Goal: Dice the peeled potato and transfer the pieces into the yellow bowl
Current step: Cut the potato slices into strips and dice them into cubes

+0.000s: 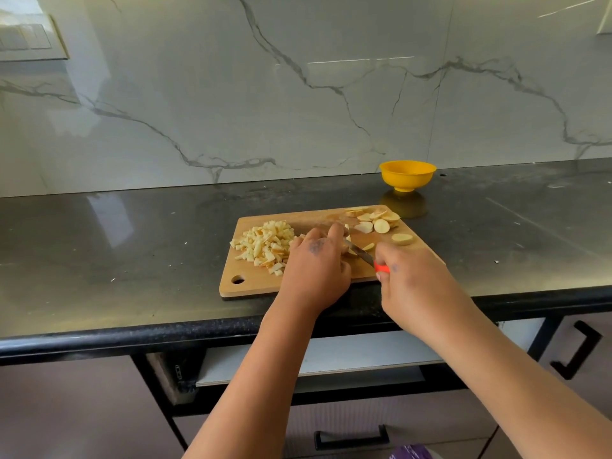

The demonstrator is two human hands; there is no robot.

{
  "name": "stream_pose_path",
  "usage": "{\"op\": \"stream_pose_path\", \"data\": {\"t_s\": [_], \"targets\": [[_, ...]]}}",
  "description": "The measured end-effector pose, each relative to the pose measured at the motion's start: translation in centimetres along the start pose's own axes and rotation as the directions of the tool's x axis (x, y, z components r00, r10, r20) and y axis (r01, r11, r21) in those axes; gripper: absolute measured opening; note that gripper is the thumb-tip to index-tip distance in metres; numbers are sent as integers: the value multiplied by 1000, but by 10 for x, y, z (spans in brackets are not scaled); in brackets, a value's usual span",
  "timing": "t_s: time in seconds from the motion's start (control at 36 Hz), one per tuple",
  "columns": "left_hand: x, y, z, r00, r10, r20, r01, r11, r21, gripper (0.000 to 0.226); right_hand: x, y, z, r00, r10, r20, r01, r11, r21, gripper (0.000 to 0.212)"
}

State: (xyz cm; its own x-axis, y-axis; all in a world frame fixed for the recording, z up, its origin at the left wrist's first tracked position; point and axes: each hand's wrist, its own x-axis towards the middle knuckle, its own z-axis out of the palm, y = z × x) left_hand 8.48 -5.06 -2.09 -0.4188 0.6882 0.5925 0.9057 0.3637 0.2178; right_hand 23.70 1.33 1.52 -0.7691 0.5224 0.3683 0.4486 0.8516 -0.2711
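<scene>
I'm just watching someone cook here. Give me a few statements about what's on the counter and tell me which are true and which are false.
1. The yellow bowl stands on the cutting board. False: it stands on the dark counter, behind the cutting board.
2. A pile of diced potato lies on the board's left part. True.
3. The right hand holds a knife with a green handle. False: the handle is orange-red.
4. Round potato slices lie near the board's far right corner. True.
5. The left hand is on the board, beside the blade. True.
6. Diced pieces are piled above the bowl's rim. False: none show there.
</scene>
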Motion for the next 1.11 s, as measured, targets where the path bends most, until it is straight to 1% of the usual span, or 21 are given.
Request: {"op": "stream_pose_path", "data": {"t_s": [0.08, 0.17, 0.25, 0.33, 0.42, 0.47, 0.56, 0.61, 0.67, 0.69, 0.78, 0.83, 0.86, 0.92, 1.03, 1.11], "targets": [[1, 0, 0, 1000, 7, 12, -7, 1000, 9, 44, 3, -2, 6, 1000, 18, -3, -18, 999, 46, 12], [1, 1, -1, 1000, 3, 25, -3, 1000, 26, 43, 5, -2, 4, 999, 39, 28, -41, 996, 74, 8], [0, 2, -2, 1000, -5, 26, 4, 999, 43, 43, -2, 0, -11, 993, 50, 107, -52, 998, 19, 10], [0, 3, -4, 999, -25, 48, 24, 1000, 14, 41, -11, 1, -32, 983, 61, 175, -55, 998, -40, 15], [1, 2, -5, 998, -41, 49, 42, 999, -14, 40, -14, 5, -49, 976, 54, 212, -40, 997, -68, 12], [0, 3, -6, 999, -37, 40, 38, 998, -41, 38, -14, 11, -59, 975, 27, 218, -20, 999, -32, 5], [-1, 2, -7, 999, -37, -6, 36, 994, -104, 31, -8, 23, -72, 977, 25, 210, -43, 996, 79, 4], [0, 2, -8, 998, -51, -38, 47, 993, -110, 24, -2, 33, -74, 983, 53, 174, -71, 992, 102, 4], [3, 2, -7, 996, -84, -42, 79, 991, -106, 19, 5, 44, -72, 986, 96, 137, -110, 989, 95, 6], [4, 4, -7, 994, -103, -39, 99, 991, -95, 21, 8, 48, -70, 986, 115, 121, -126, 988, 91, 7], [9, 14, -7, 987, -161, -3, 160, 986, -34, 40, 13, 55, -64, 986, 148, 80, -156, 983, 99, 8], [12, 22, -4, 984, -174, 30, 175, 984, -34, 51, 15, 56, -59, 986, 154, 58, -160, 981, 111, 8], [14, 25, -2, 983, -178, 41, 179, 984, -25, 53, 16, 56, -56, 986, 155, 54, -160, 981, 107, 8], [16, 27, 2, 979, -194, 55, 194, 981, 10, 49, 16, 55, -52, 986, 151, 66, -156, 985, 78, 7], [20, 23, 2, 963, -252, 100, 255, 967, -14, 27, 17, 56, -47, 983, 129, 134, -138, 989, 61, 8], [25, 21, -2, 955, -252, 158, 259, 966, -26, 25, 18, 55, -44, 983, 110, 150, -120, 991, 61, 7]]}}
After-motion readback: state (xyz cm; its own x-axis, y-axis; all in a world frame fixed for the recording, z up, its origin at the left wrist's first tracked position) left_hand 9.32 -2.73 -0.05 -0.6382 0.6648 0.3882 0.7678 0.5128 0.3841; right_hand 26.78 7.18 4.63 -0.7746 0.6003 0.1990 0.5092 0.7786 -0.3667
